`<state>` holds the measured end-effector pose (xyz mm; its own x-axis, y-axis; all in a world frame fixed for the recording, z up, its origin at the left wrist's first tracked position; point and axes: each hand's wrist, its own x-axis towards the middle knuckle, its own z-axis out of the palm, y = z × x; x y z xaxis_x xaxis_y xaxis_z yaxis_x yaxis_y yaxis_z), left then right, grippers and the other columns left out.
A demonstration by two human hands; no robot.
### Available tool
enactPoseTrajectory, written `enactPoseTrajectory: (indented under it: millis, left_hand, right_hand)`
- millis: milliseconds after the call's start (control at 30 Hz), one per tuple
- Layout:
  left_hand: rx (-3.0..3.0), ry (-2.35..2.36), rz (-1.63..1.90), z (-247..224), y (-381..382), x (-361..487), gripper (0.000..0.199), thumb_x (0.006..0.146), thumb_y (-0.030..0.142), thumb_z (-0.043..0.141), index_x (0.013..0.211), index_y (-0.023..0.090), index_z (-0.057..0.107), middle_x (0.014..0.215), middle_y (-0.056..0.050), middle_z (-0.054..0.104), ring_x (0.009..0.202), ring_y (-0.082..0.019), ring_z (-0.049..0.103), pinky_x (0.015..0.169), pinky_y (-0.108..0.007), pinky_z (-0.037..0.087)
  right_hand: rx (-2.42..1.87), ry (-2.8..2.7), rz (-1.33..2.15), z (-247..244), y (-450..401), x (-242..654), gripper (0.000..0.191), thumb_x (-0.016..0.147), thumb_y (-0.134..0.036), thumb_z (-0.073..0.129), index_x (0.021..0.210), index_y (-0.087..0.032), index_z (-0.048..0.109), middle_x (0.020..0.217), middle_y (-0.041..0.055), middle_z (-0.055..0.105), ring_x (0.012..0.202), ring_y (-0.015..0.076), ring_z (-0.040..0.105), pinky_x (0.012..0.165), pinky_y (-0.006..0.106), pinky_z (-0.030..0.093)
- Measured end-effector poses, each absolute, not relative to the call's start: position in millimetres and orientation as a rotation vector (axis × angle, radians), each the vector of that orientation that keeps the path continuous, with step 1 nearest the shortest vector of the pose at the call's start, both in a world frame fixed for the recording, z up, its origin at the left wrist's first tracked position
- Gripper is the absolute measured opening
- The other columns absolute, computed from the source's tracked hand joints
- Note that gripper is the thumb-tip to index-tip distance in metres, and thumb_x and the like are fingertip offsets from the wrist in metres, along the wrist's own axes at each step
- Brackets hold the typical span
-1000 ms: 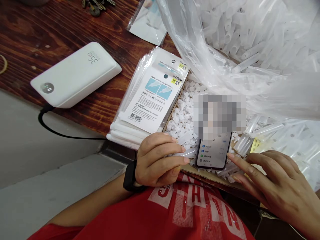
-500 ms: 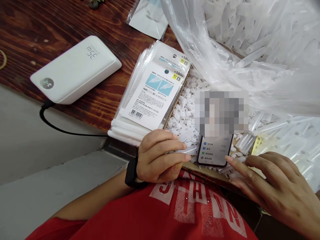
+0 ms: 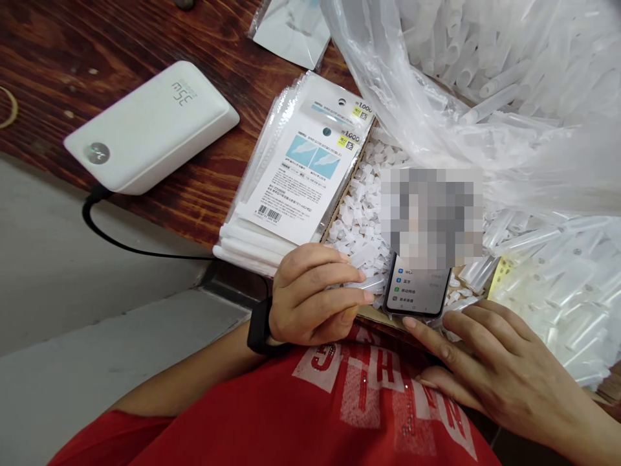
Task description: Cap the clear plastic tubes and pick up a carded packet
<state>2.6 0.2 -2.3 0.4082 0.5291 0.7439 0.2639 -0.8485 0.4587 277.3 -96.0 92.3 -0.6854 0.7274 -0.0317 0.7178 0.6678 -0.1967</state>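
A phone [image 3: 418, 291] with a lit settings list lies on small white plastic pieces [image 3: 361, 213] in a cardboard box; a blur covers its upper part. Left of the phone, my left hand [image 3: 317, 298] is loosely curled at the box's near edge, its fingertips close together beside a clear tube [image 3: 376, 285]. What it holds, if anything, is hidden. My right hand [image 3: 485, 362] has its fingers apart and holds nothing; its index fingertip is just below the phone's bottom edge.
On the wooden table [image 3: 213, 39] lie a white power bank [image 3: 155, 129] with a black cable and stacked printed packets [image 3: 305, 181]. A clear plastic bag [image 3: 378, 65] and many translucent tubes [image 3: 557, 291] are at the right.
My right hand has moved left, its index fingertip shifting from the phone's lower right corner to below its bottom edge. My left hand keeps its curled pose. The view has shifted slightly.
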Motion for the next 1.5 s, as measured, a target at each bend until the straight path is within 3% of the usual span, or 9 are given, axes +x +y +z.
enactPoseTrajectory:
  millis: [467, 900, 1333, 1500]
  left_hand:
    - [2.418, 0.688, 1.403, -1, 2, 3, 0.024, 0.105, 0.025, 0.051, 0.092, 0.024, 0.071, 0.079, -0.002, 0.076, 0.079, -0.02, 0.069, 0.075, -0.035, 0.064]
    - [2.458, 0.684, 1.371, 4, 5, 2, 0.024, 0.106, 0.026, 0.051, 0.093, 0.024, 0.071, 0.078, -0.001, 0.078, 0.074, -0.019, 0.07, 0.072, -0.034, 0.066]
    - [2.389, 0.695, 1.413, -2, 1, 4, 0.023, 0.106, 0.026, 0.051, 0.096, 0.022, 0.072, 0.082, -0.003, 0.078, 0.082, -0.021, 0.069, 0.078, -0.036, 0.063]
    - [2.27, 0.76, 1.412, 16, -4, -3, 0.027, 0.108, 0.028, 0.047, 0.092, 0.027, 0.068, 0.079, -0.001, 0.076, 0.08, -0.02, 0.068, 0.075, -0.038, 0.062]
  right_hand:
    - [-1.463, -2.809, -0.017, 96, -87, 303, 0.052, 0.106, -0.038, 0.06, 0.151, -0.014, 0.056, 0.104, 0.0111, 0.064, 0.095, 0.0289, 0.057, 0.092, 0.043, 0.046]
    - [-1.435, -2.808, 0.008, 89, -84, 300, 0.053, 0.106, -0.04, 0.059, 0.152, -0.015, 0.057, 0.106, 0.0112, 0.067, 0.096, 0.0284, 0.058, 0.092, 0.043, 0.045]
    - [-1.315, -2.833, 0.03, 87, -64, 279, 0.049, 0.108, -0.042, 0.058, 0.151, -0.018, 0.059, 0.115, 0.0123, 0.066, 0.103, 0.0264, 0.057, 0.1, 0.043, 0.045]
    - [-1.318, -2.753, 0.167, 98, -70, 273, 0.046, 0.109, -0.042, 0.056, 0.147, -0.017, 0.063, 0.107, 0.0101, 0.069, 0.1, 0.024, 0.06, 0.097, 0.04, 0.049]
